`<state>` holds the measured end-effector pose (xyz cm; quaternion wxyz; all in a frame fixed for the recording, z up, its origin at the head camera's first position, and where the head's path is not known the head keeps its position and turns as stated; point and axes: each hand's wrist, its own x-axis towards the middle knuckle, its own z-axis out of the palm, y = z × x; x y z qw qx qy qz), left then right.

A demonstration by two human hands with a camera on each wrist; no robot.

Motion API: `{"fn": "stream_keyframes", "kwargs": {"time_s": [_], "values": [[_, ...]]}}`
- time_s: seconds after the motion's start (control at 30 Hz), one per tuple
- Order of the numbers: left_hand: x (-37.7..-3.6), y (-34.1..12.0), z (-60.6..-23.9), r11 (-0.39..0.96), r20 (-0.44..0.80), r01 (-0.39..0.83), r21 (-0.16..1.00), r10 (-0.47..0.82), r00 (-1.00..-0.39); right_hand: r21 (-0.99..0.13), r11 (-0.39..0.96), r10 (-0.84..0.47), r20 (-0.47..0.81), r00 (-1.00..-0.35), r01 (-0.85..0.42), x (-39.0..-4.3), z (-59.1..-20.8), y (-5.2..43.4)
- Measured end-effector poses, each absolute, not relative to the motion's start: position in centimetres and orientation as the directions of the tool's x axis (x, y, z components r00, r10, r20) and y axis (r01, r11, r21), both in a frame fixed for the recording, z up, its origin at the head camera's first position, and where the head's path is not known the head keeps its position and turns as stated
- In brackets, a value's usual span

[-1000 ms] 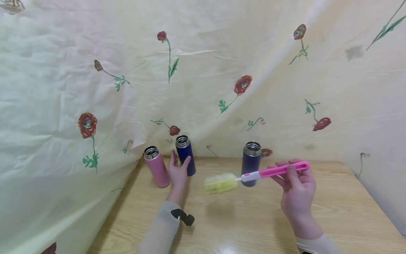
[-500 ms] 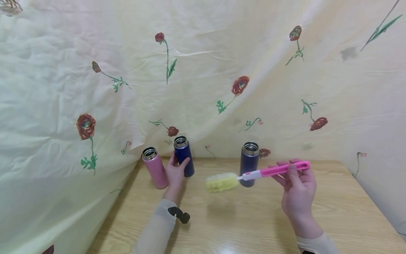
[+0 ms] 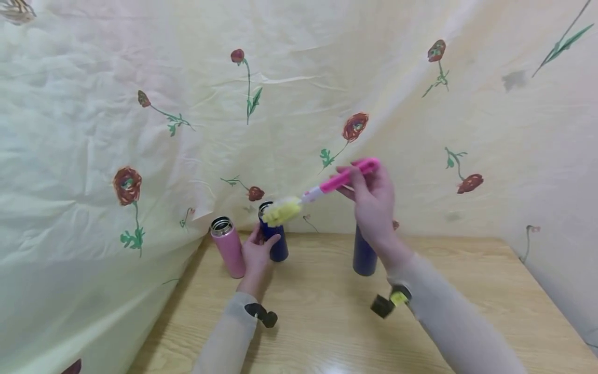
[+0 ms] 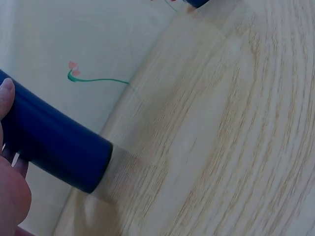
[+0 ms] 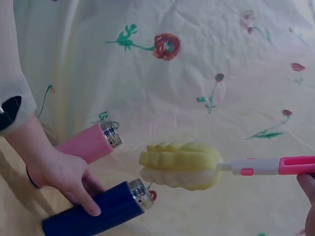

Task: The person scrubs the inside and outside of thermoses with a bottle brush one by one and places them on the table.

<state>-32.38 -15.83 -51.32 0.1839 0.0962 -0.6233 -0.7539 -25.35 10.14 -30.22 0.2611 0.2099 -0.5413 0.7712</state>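
My left hand (image 3: 259, 253) grips a dark blue bottle (image 3: 276, 244) standing open-topped at the back of the wooden table (image 3: 327, 322); the same blue bottle (image 4: 51, 142) (image 5: 98, 211) shows in both wrist views, with fingers curled round it. My right hand (image 3: 371, 200) holds a pink-handled bottle brush (image 3: 343, 178) raised in the air. Its yellow sponge head (image 3: 282, 212) (image 5: 179, 158) hovers just at the mouth of the blue bottle. A pink bottle (image 3: 227, 246) (image 5: 91, 142) stands open-topped just left of my left hand.
A second dark bottle (image 3: 364, 254) stands behind my right forearm, partly hidden. A cream cloth with red flowers (image 3: 299, 104) hangs behind and along the left side of the table. Bare wood lies in front of the bottles.
My right hand lifted the brush up and to the left, bringing the sponge head from mid-table to the blue bottle's mouth. My left hand stayed on the blue bottle.
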Motion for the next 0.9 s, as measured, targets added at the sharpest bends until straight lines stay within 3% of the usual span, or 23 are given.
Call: {"fn": "stream_keyframes", "kwargs": {"time_s": [0.33, 0.63, 0.9], "values": [[-32.3, -16.0, -51.9, -0.179, 0.035, 0.103, 0.978, -0.347, -0.937, -0.768, 0.042, -0.046, 0.637, -0.769, -0.639, -30.2, -25.9, 3.6], [-32.4, -16.2, -52.3, -0.192, 0.077, 0.15, 0.97, -0.343, -0.936, -0.644, 0.449, -0.179, 0.614, -0.768, -0.619, -31.2, -23.8, 0.6], [-32.6, -16.4, -52.5, -0.233, 0.079, 0.164, 0.959, -0.336, -0.939, -0.613, 0.509, -0.361, 0.485, -0.797, -0.604, -31.5, -23.3, -1.8]]}}
